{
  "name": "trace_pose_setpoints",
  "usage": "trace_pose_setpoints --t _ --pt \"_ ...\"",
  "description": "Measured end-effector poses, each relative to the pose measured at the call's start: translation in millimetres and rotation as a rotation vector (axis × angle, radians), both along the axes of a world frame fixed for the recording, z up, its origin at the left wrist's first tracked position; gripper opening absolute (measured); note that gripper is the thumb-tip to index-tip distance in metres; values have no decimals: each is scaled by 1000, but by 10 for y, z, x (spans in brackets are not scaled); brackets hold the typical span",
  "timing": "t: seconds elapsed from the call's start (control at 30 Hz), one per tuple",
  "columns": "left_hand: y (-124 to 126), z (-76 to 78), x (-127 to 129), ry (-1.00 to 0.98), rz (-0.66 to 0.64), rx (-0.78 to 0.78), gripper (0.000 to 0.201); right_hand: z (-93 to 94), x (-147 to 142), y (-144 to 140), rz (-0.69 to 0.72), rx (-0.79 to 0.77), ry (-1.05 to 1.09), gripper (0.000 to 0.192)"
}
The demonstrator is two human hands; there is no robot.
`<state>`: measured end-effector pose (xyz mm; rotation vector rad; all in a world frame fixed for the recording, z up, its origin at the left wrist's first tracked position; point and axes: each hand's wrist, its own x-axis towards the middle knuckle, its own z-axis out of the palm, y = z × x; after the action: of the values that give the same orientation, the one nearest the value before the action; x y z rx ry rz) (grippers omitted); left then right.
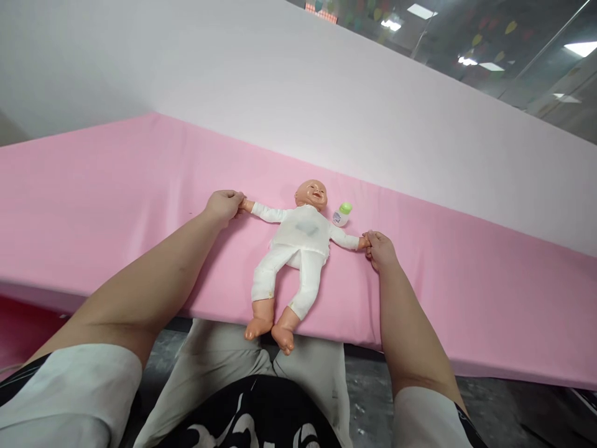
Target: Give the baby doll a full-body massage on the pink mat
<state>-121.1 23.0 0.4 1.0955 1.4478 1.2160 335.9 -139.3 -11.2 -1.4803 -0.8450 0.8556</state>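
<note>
The doll [298, 255] lies on its back at the middle of the frame on the pink table [93, 199], feet over the near edge. The step in hand looks like spreading its arms. The left hand [224, 205] pinches one doll hand, and the right hand [380, 249] pinches the other, both forearms stretched forward. Any next move calls for a gentle pull. A small green-capped bottle [342, 213] lies just beside the head.

One head camera looks forward and down, close over a pink table [116, 186], toward a white wall [280, 81].
</note>
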Motion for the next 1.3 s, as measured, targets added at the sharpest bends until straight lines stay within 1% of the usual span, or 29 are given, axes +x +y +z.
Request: trace_pose_setpoints --t 0.07,0.17,0.3,0.4,0.5,0.67,0.77,0.93,1.0,1.1,1.17,1.3 --pt "10 -7 6 2 -12 1 2 -2 12 7 -4 -3 19 40" --pt "5 -8 2 -37 -44 7 15 4 32 -3 20 10 86 36" --pt "-37 5 -13 -58 -92 40 31 1 62 -35 83 45 131 44" --pt "-69 16 -14 -122 -123 83 37 -15 72 -36 80 41 102 49" --pt "-74 25 -2 -153 -131 109 32 -21 56 -20 67 25 45 48" --pt "-52 32 28 -170 -64 76 16 -20 17 -12 54 3 -36 52" --pt "-52 32 35 -154 -63 73 11 -35 15 -5 33 16 -36 50" --pt "-33 -14 2 -163 -82 53 25 -37 22 10 14 15 18 39" --pt "-8 -46 -19 -174 -104 51 32 -23 24 0 39 29 44 41" --pt "27 -78 -44 -162 -123 57 42 1 23 -30 98 53 107 49" --pt "33 -77 -52 -162 -135 52 41 10 17 -46 120 55 125 53" --pt "-1 -41 -53 -198 -184 52 39 9 -14 -37 92 19 66 53"
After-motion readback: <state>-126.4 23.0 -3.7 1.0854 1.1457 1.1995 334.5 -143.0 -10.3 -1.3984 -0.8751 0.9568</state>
